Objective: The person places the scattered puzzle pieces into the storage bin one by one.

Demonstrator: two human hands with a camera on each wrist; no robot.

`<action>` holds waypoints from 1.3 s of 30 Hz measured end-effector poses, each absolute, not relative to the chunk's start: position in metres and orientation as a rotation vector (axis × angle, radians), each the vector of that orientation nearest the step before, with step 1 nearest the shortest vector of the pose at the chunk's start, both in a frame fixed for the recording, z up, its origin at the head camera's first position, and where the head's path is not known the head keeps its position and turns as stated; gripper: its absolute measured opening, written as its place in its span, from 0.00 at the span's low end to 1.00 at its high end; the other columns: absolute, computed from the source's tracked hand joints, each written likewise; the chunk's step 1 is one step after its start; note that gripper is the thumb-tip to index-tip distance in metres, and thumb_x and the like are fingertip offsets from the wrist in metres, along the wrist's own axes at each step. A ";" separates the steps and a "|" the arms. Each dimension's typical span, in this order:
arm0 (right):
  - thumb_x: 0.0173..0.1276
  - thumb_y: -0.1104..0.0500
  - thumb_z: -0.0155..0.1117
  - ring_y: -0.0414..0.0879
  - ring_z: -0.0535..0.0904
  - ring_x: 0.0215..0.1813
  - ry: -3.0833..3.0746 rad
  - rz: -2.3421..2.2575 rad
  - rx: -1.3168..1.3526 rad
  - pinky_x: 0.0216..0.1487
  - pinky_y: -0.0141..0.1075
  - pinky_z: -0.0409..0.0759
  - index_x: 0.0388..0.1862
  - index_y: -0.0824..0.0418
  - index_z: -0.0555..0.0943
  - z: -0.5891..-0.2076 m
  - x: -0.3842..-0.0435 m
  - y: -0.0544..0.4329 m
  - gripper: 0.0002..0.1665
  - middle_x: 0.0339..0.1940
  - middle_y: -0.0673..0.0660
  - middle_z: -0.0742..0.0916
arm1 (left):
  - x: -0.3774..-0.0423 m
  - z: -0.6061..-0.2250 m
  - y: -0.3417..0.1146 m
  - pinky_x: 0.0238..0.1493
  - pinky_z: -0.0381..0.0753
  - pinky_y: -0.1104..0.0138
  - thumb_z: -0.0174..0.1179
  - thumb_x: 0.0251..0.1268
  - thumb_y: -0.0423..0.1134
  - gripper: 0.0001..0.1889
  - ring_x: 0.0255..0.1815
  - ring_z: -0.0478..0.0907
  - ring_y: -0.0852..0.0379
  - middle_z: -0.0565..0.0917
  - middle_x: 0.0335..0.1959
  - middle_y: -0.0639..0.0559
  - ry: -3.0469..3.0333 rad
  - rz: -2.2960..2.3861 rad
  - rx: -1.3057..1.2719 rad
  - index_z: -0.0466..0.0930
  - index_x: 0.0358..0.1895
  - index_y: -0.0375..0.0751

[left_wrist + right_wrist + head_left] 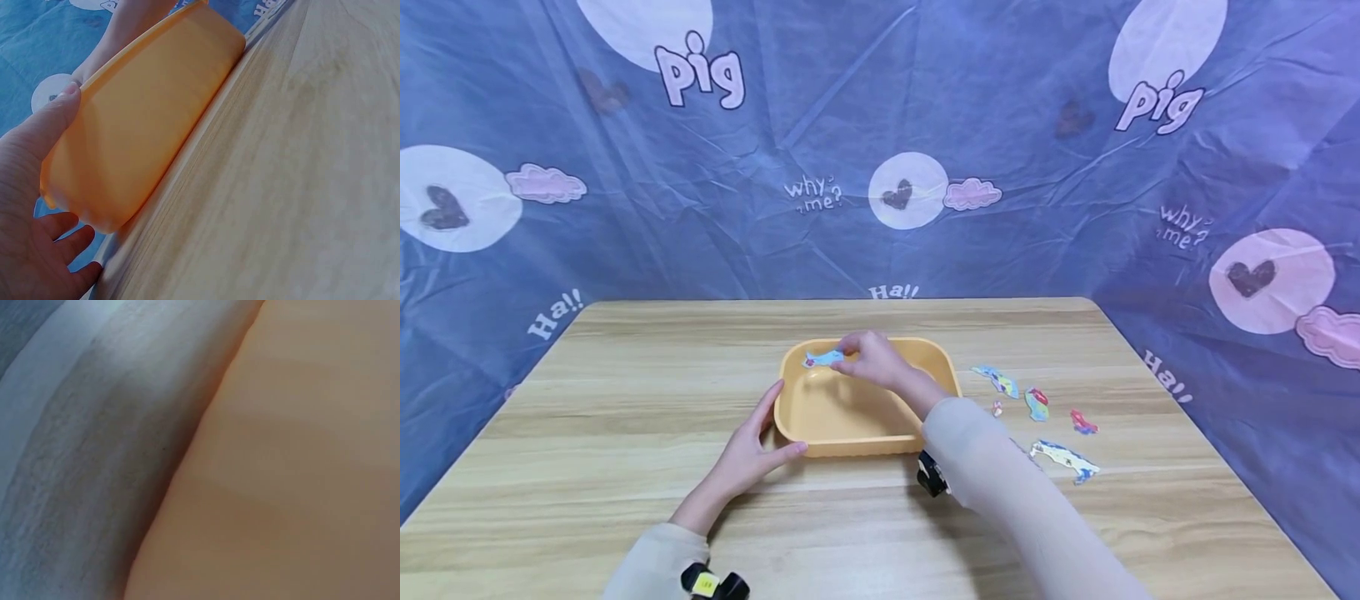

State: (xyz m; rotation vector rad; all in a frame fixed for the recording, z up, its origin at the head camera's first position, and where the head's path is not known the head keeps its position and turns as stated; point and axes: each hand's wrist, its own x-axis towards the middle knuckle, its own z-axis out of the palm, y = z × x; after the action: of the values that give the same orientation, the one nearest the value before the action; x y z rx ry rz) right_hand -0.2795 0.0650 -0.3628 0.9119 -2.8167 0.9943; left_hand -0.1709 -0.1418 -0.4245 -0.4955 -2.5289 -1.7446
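A shallow yellow-orange plastic bin (850,448) stands on the wooden table. My left hand (751,454) grips its near left corner, thumb on the near rim and fingers along the left side. In the left wrist view that thumb (59,115) lies at the rim, the other fingers (75,244) below beside the wall. Over the far left part of the bin, my right hand (874,358) pinches a flat blue cut-out piece (822,358) with a red spot near its left end. The right wrist view shows only the bin wall (281,456) and table, blurred, without the hand.
Right of the bin lie several flat coloured cut-outs: a blue-yellow one (997,381), a green-red one (1037,405), a red-purple one (1083,422), a small one (997,408) and a long white-blue one (1066,458). A printed blue cloth (850,100) hangs behind the table.
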 end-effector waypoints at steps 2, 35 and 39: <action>0.52 0.57 0.65 0.45 0.77 0.37 -2.819 0.990 0.917 0.39 0.31 0.73 0.37 0.67 0.80 -0.366 -0.280 0.065 0.16 0.34 0.57 0.83 | -0.171 -0.425 -0.142 0.60 0.46 0.52 0.66 0.44 0.46 0.46 0.62 0.53 0.46 0.55 0.64 0.42 -2.529 -1.747 -0.497 0.46 0.67 0.50; 0.52 0.58 0.65 0.40 0.76 0.33 -2.924 0.889 0.969 0.36 0.27 0.72 0.35 0.65 0.79 -0.392 -0.275 0.059 0.13 0.30 0.53 0.82 | -0.163 -0.428 -0.135 0.59 0.49 0.52 0.66 0.43 0.46 0.47 0.61 0.55 0.46 0.56 0.63 0.42 -2.523 -1.707 -0.467 0.46 0.67 0.49; 0.52 0.57 0.65 0.39 0.73 0.29 -2.918 0.806 0.998 0.33 0.27 0.72 0.33 0.63 0.79 -0.393 -0.275 0.059 0.12 0.25 0.50 0.81 | -0.157 -0.414 -0.131 0.59 0.49 0.52 0.66 0.44 0.41 0.46 0.61 0.55 0.44 0.56 0.63 0.39 -2.536 -1.715 -0.457 0.46 0.66 0.43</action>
State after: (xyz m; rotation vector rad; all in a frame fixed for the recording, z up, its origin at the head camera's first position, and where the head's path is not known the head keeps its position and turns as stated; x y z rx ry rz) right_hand -0.2749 0.0592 -0.3934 0.9983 -2.9175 0.8059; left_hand -0.1569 -0.1306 -0.4141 -0.4568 -2.5363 -1.7147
